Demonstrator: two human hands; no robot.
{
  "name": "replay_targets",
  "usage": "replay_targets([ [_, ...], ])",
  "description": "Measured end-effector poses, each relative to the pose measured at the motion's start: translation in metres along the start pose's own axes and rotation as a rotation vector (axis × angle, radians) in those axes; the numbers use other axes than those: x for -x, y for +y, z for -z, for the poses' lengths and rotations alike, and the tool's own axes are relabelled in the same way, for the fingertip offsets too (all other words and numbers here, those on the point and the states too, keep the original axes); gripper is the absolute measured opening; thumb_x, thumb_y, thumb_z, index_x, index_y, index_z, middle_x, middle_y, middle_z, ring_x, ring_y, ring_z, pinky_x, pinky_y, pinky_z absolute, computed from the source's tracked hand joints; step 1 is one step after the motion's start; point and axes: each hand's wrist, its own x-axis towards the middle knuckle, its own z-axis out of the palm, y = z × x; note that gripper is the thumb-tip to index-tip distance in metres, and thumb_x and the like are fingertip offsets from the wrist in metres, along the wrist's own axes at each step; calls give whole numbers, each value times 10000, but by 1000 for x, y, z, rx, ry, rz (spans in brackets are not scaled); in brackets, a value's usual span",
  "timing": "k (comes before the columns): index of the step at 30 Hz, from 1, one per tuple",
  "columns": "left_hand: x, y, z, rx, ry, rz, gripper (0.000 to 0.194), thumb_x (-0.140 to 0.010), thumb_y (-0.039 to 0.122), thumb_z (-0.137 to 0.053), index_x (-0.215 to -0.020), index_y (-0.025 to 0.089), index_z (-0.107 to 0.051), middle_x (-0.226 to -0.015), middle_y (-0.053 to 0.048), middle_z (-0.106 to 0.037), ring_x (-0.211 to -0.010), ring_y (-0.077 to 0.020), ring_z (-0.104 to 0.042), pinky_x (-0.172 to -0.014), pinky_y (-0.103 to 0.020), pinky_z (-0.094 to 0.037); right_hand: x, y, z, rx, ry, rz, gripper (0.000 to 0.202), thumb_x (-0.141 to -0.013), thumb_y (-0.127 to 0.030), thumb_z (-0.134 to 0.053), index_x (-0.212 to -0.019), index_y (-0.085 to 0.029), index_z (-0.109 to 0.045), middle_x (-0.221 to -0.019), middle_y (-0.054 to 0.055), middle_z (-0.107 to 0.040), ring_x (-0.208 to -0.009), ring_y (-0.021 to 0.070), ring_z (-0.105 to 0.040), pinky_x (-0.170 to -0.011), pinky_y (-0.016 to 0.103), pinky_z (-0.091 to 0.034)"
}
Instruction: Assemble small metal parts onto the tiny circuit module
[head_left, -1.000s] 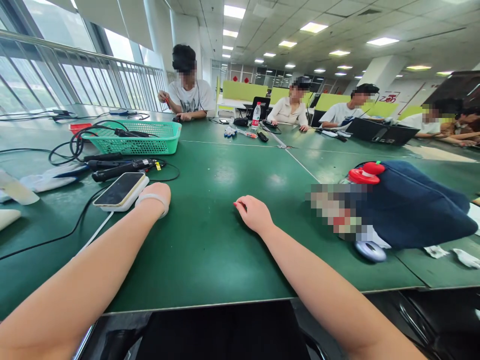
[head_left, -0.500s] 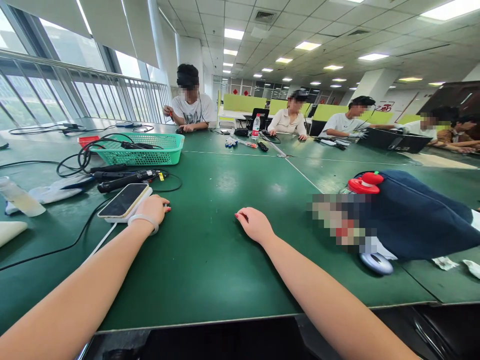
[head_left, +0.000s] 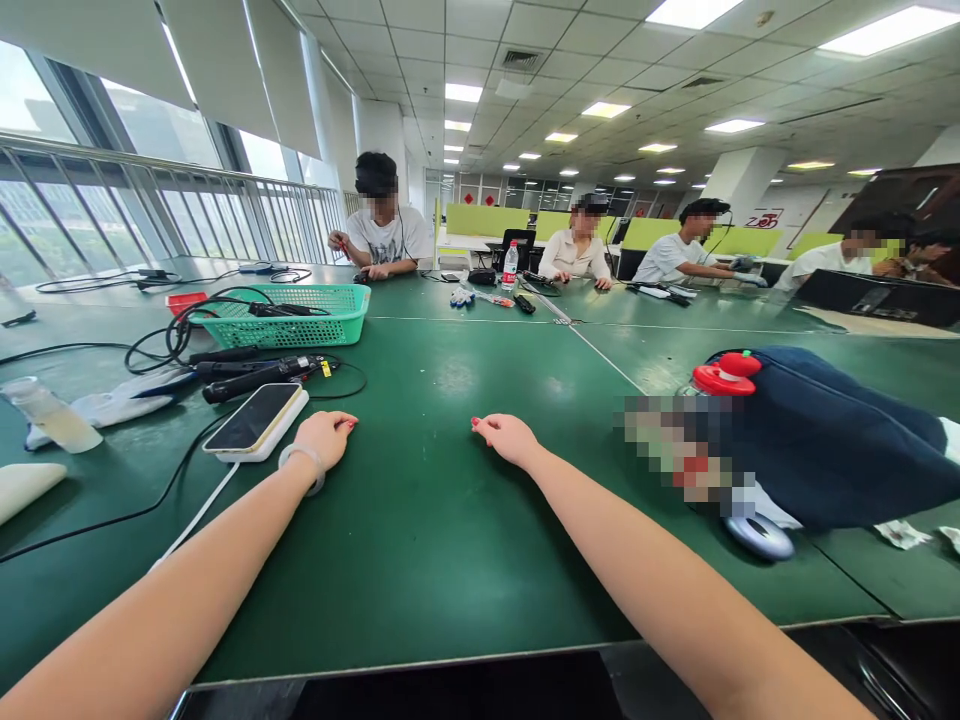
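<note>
My left hand rests on the green table, fingers curled in with the thumb near the fingertips. A pale bracelet rings its wrist. Nothing shows in its grasp. Just left of it lies a phone on a white block with a white cable, apart from the hand. Across a stretch of tabletop, my right hand also lies on the surface, red-nailed thumb and forefinger drawn together, with no object visible between them. Both hands point toward each other.
A green basket holds black cables; black cylindrical tools lie before it. Far left stands a tilted translucent bottle. To the right are a navy bag, a red-lidded bottle and a round silvery object. Several people sit across.
My left hand has moved right, away from the phone, toward my right hand. My right hand stays about where it was, its fingertips closer together. The view has tilted up slightly.
</note>
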Motion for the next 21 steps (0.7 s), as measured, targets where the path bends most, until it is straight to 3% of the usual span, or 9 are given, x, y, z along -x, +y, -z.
replay_targets([
  [5,8,43,-21,131,-60,-125,280,-816,286,-472,-958,201,-698,-958,-60,-699,-875,-201,-621,-791,-285,-456,-1,8,2,-105,33,27,564,-865,-604,-285,-902,-184,-660,-695,-1,-621,-493,80,-474,-503,214,-376],
  [8,18,80,-38,579,-206,-150,296,-810,319,-504,-999,168,-675,-870,-63,-690,-767,-171,-613,-713,-273,-457,6,7,1,-208,40,51,513,-855,-580,-346,-889,-172,-656,-693,-3,-616,-496,84,-469,-524,224,-384],
  [11,25,105,-49,976,-285,-154,316,-757,345,-599,-991,143,-665,-878,-69,-674,-785,-150,-591,-727,-266,-445,14,2,2,-115,-3,127,333,-819,-471,-498,-853,-182,-659,-715,-4,-624,-613,106,-529,-607,240,-415],
  [13,27,111,-50,1094,-291,-142,348,-708,365,-665,-976,142,-664,-891,-70,-668,-813,-151,-583,-752,-273,-438,19,-2,1,16,-28,214,251,-788,-413,-570,-890,-205,-666,-753,-2,-626,-682,123,-546,-650,259,-430],
  [17,24,103,-43,1209,-242,-135,376,-643,397,-731,-924,154,-671,-927,-61,-664,-894,-163,-576,-841,-292,-421,26,-10,-3,148,-36,360,325,-786,-415,-605,-1049,-228,-646,-1000,42,-619,-889,157,-574,-810,319,-462],
  [21,24,99,-44,1303,-244,-100,379,-620,377,-758,-905,146,-664,-883,-47,-659,-865,-147,-569,-860,-292,-411,27,-19,-14,218,-33,513,490,-807,-424,-588,-1233,-187,-548,-1281,108,-525,-1190,232,-458,-1032,413,-352],
])
